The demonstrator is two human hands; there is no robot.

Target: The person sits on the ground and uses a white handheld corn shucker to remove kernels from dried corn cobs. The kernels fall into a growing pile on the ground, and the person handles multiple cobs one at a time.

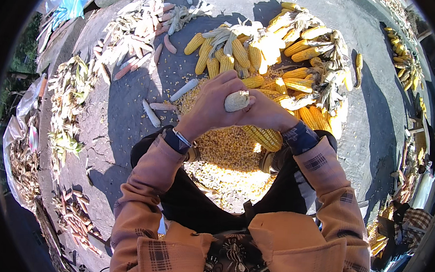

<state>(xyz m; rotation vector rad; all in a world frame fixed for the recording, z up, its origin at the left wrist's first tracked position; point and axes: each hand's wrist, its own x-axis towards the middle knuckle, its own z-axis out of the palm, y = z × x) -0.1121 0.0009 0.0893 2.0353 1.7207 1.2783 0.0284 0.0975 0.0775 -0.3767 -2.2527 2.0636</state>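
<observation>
My left hand (pixel 219 102) is closed around a pale, bare corn cob (pixel 237 101), whose blunt end points up at me. Pressed against it from the right is my right hand (pixel 265 111), fingers curled and mostly hidden. A yellow ear of corn (pixel 264 138) juts out below that hand and seems to be in its grip; the hand covers its upper part. Beneath both hands, loose kernels (pixel 228 148) lie heaped between my shoes. Husked yellow ears (pixel 226 60) with their husks folded back are piled just beyond the hands.
Stripped cobs (pixel 151 113) lie left of the kernels on the concrete floor (pixel 127 138). Farther left are a heap of cobs and husks (pixel 137 41) and a row of dry husks (pixel 70 97). More ears (pixel 405 61) sit far right; checked cloth (pixel 413 226) shows at lower right.
</observation>
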